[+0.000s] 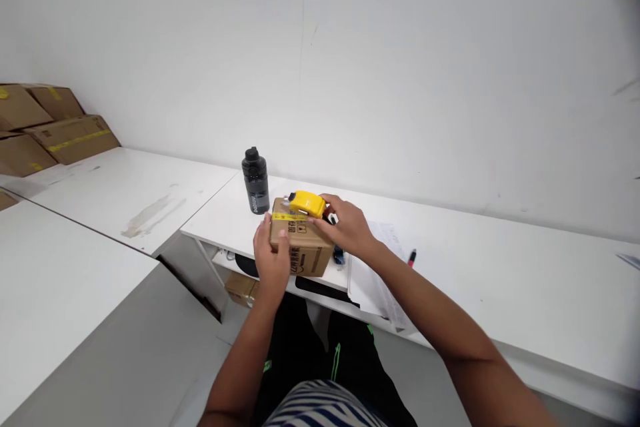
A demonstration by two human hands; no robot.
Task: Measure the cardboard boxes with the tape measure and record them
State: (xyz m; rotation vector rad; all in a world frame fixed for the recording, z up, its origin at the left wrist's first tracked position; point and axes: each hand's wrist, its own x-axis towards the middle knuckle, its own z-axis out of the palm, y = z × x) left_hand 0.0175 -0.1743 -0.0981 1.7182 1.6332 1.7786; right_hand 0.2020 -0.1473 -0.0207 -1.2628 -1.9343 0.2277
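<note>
A small brown cardboard box point(311, 259) with black print stands at the front edge of the white table. My left hand point(273, 257) is closed on its left side, fingers by the far left edge and thumb over the near top edge. My right hand point(347, 223) grips a yellow tape measure point(307, 203) above the box's top. Beneath the tape measure, a marked yellow strip point(287, 217) runs across the top to the left edge, by my left fingertips. Whether the strip is the measure's blade or packing tape, I cannot tell.
A dark water bottle point(255, 181) stands behind the box, to its left. Right of it lie papers point(370, 280) and a red and black pen point(412, 257). Stacked cartons point(75, 137) sit far left against the wall. Another carton point(241, 288) is on the shelf below.
</note>
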